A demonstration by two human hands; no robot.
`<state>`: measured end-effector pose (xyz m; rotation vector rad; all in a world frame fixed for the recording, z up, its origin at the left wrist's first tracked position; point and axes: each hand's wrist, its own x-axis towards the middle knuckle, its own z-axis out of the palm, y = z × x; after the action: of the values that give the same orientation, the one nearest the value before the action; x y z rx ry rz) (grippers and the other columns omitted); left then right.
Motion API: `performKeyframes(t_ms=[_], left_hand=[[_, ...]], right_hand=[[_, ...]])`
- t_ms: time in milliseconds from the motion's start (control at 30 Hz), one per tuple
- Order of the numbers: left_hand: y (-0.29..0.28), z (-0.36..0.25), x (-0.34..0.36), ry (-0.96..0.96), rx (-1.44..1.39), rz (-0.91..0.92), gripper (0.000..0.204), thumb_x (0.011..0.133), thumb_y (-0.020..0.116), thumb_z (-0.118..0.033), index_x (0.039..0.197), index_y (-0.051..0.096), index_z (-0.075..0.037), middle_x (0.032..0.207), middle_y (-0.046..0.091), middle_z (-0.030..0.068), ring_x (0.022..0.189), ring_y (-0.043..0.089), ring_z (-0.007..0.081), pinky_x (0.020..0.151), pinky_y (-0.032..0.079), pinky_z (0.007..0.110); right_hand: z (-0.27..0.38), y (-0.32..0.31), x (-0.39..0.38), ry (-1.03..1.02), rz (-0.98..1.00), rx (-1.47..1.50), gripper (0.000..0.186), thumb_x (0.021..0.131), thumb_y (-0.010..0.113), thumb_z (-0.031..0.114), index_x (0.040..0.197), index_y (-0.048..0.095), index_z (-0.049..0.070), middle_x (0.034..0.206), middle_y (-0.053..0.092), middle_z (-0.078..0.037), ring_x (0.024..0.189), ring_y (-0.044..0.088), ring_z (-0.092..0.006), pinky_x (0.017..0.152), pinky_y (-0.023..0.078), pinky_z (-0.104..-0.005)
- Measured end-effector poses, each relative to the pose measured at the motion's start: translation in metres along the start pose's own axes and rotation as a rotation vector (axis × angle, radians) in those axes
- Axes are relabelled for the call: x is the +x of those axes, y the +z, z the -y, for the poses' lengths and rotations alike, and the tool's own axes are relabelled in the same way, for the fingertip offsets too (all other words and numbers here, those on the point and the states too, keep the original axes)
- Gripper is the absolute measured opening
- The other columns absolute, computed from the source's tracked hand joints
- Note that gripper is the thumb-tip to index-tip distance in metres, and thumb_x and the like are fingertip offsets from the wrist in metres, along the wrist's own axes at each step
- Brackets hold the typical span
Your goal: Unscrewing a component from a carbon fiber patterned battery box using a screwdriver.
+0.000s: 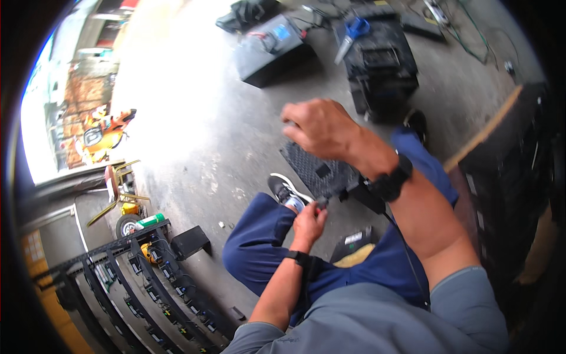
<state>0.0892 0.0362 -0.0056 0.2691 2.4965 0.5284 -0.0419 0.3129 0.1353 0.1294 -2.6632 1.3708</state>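
My right hand (315, 124) is raised over a black textured panel (309, 171), its fingers curled; what it holds, if anything, is hidden. My left hand (308, 227) grips a small dark object with a red part (321, 205) at the panel's lower edge. A black part (368, 197) lies beside that edge, partly under my right forearm. A flat dark item with a white label and yellow material (351, 255) lies between my legs.
A grey box (271, 50), a black case (380, 76) with blue scissors (354, 32), and cables are ahead. A dark board (501, 177) stands right. Lower left are a rack of devices (159, 277), a black box (188, 242) and a chair (112, 183). A bright doorway shows orange machinery (100, 135).
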Motion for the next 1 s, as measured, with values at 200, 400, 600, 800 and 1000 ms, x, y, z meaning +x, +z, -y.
performKeyframes(t_ms=[200, 400, 600, 800, 1000], left_hand=[[0.000, -0.012, 0.000, -0.081, 0.012, 0.033, 0.060, 0.086, 0.076, -0.041, 0.135, 0.057, -0.011, 0.106, 0.072, 0.0174, 0.102, 0.069, 0.0378, 0.089, 0.054, 0.046], [-0.007, -0.015, -0.001, -0.097, 0.026, 0.045, 0.040, 0.090, 0.070, -0.045, 0.107, 0.067, -0.008, 0.096, 0.073, 0.0201, 0.095, 0.070, 0.0400, 0.081, 0.053, 0.050], [-0.001, -0.009, -0.007, 0.069, 0.035, 0.000, 0.037, 0.088, 0.065, -0.023, 0.123, 0.064, -0.011, 0.109, 0.068, 0.0157, 0.096, 0.069, 0.0395, 0.083, 0.056, 0.047], [0.013, 0.010, -0.003, 0.114, -0.168, -0.071, 0.040, 0.089, 0.068, -0.026, 0.127, 0.064, -0.013, 0.110, 0.066, 0.0147, 0.102, 0.067, 0.0392, 0.090, 0.054, 0.045], [-0.003, -0.008, 0.002, -0.130, -0.110, 0.059, 0.049, 0.092, 0.068, -0.040, 0.130, 0.064, -0.010, 0.115, 0.068, 0.0173, 0.110, 0.065, 0.0386, 0.094, 0.052, 0.046]], right_hand=[[0.004, -0.007, -0.006, -0.025, -0.002, 0.017, 0.019, 0.091, 0.067, 0.023, 0.098, 0.067, 0.005, 0.091, 0.072, -0.021, 0.088, 0.069, -0.0425, 0.077, 0.055, -0.0491], [0.000, -0.007, -0.007, -0.036, -0.056, 0.072, 0.020, 0.090, 0.068, 0.022, 0.099, 0.069, 0.004, 0.091, 0.071, -0.021, 0.086, 0.069, -0.0417, 0.075, 0.055, -0.0474], [0.002, -0.006, -0.008, -0.019, -0.030, 0.103, 0.021, 0.090, 0.069, 0.021, 0.101, 0.069, 0.003, 0.090, 0.072, -0.021, 0.084, 0.070, -0.0402, 0.074, 0.055, -0.0456], [0.003, -0.004, -0.005, -0.011, -0.024, 0.095, 0.021, 0.090, 0.069, 0.022, 0.102, 0.069, 0.003, 0.090, 0.072, -0.020, 0.083, 0.070, -0.0398, 0.074, 0.055, -0.0454], [0.002, -0.004, -0.006, -0.026, -0.034, 0.074, 0.021, 0.090, 0.069, 0.022, 0.101, 0.069, 0.004, 0.090, 0.072, -0.020, 0.085, 0.070, -0.0399, 0.075, 0.055, -0.0457]])
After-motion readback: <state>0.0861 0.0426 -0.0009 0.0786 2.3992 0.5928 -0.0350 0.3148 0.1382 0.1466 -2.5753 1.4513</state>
